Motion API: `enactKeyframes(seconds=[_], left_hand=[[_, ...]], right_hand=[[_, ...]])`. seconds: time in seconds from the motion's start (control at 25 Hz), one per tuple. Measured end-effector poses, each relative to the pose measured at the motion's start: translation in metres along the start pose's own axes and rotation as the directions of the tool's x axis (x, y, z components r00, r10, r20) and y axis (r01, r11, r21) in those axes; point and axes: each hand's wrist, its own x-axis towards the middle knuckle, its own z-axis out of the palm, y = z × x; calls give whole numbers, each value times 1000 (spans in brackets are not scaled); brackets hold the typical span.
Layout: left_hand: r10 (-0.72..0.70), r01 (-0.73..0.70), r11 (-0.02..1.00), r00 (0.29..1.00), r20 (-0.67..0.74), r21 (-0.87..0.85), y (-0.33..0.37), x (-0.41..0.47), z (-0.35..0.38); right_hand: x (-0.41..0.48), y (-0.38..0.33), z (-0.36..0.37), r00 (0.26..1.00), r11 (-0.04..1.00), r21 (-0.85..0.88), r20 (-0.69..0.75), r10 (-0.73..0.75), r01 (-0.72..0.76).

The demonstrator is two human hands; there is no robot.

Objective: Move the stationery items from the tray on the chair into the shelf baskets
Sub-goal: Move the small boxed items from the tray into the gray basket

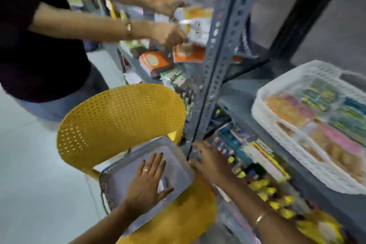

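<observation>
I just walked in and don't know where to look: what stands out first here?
The yellow chair at centre, with a grey tray on its seat and the left hand flat in it. At right, a white basket of colourful packs sits on the grey shelf; the right hand reaches below it.

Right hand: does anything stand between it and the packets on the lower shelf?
Nothing visible. The right hand is open and already past the grey upright post, beside the packets on the lower shelf; blur hides whether it touches them.

Motion blur hides the white basket's (277,93) contents.
</observation>
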Motion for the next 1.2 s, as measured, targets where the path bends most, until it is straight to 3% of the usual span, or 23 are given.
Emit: enactKeyframes(seconds=[0.2, 0.32, 0.6, 0.84, 1.2], left_hand=[[-193, 202, 979, 956, 222, -16, -30, -61, 102], [-232, 237, 971, 939, 256, 11, -43, -75, 138], [-264, 273, 962, 931, 253, -3, -54, -89, 173], [-272, 292, 956, 902, 336, -10, -53, -95, 182], [-291, 308, 951, 904, 314, -3, -53, -97, 187]], right_hand=[[39, 25, 149, 950, 991, -100, 291, 115, -90], [47, 34, 208, 901, 974, -182, 386, 196, -134], [69, 39, 286, 906, 953, -209, 320, 278, -219], [68, 42, 290, 917, 948, -240, 289, 276, -210], [65, 53, 275, 961, 972, -158, 184, 204, -176]])
